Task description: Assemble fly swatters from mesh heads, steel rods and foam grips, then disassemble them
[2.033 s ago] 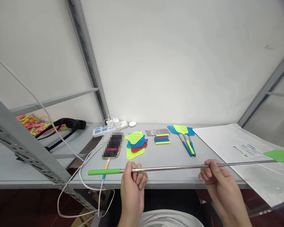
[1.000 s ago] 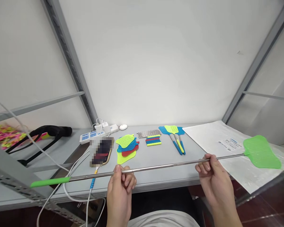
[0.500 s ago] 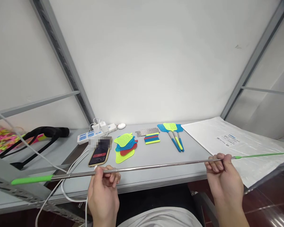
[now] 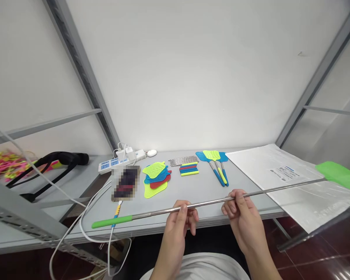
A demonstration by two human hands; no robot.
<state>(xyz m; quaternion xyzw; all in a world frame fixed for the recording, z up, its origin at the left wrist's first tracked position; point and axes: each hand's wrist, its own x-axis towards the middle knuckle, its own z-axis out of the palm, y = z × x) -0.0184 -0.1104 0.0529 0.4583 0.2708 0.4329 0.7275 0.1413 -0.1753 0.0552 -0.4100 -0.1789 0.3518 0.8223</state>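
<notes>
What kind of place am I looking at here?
Probably a small assembly or sample bench on metal shelving: perforated grey uprights frame the grey shelf, which holds sorted swatter heads, a row of coloured grips and metal rods.

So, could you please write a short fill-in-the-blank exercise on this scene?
The swatter in the left hand and right hand has a handle coloured ____.
The hand nearer the swatter's head is the ____ one.
Among the loose heads, the only colour besides yellow and blue is ____.
Whole swatters lying beside the white bag number ____.
Missing words: green; right; red; three.
</notes>
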